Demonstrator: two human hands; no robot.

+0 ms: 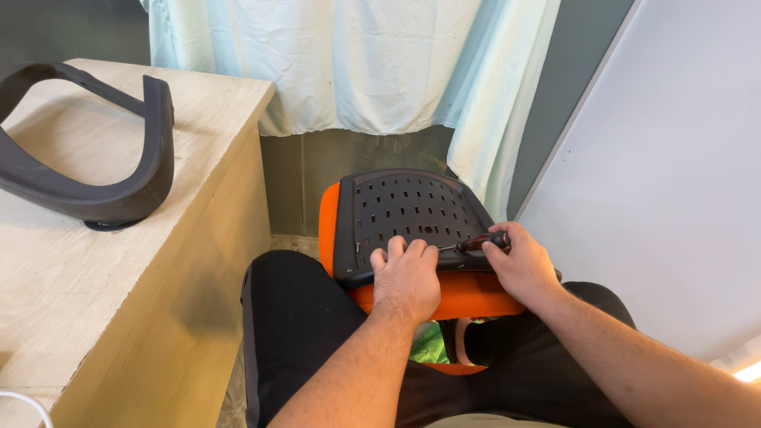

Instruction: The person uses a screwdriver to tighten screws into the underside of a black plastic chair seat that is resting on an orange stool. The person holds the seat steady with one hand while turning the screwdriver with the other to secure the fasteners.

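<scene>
An orange cushioned chair seat (464, 297) lies upside down on my lap, its black slotted plastic underside panel (404, 210) facing up. My left hand (406, 273) rests flat on the near edge of the panel, fingers curled over it. My right hand (519, 261) grips a screwdriver (482, 242) with a dark red and black handle, its shaft pointing left toward the panel beside my left fingers. The tip is hidden by my left hand.
A light wooden table (119, 261) stands at my left, carrying a black curved chair armrest (103, 170). A pale green curtain (357, 63) hangs ahead. A white wall panel (674, 182) rises at the right. My legs in black trousers (309, 333) fill the foreground.
</scene>
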